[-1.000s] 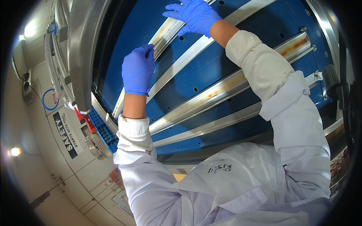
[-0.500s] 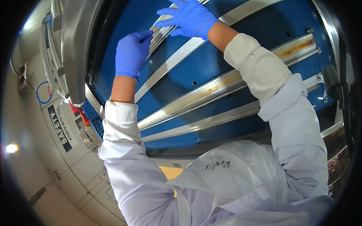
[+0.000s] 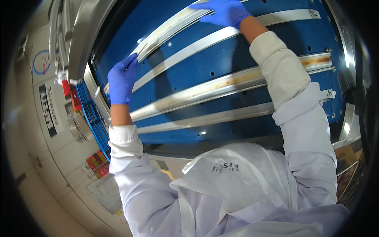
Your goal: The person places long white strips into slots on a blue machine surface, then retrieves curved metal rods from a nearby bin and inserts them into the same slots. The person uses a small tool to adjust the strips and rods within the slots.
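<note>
My left hand (image 3: pixel 121 82), in a blue glove, is closed with thumb and fingers together near the left end of the farthest metal rail (image 3: pixel 170 28). A thin, pointed, stick-like tool (image 3: pixel 143 49) juts out from its fingertips over the rail; its exact kind is unclear. My right hand (image 3: pixel 227 12), also blue-gloved, is open, with fingers stretched along the same rail farther right. Both hands are over a blue panel (image 3: pixel 185 75) dotted with small holes.
More metal strips cross the panel, among them a rust-stained rail (image 3: pixel 221 83) and a flat strip (image 3: pixel 221 114). A curved steel frame (image 3: pixel 89 35) stands at the left, beside a blue crate (image 3: pixel 89 114). A black cable (image 3: pixel 359 87) hangs at the right.
My left hand has moved left and lower, toward the rail's left end, and the thin tool now shows. My right hand has slid to the right and up. The view has shifted slightly.
</note>
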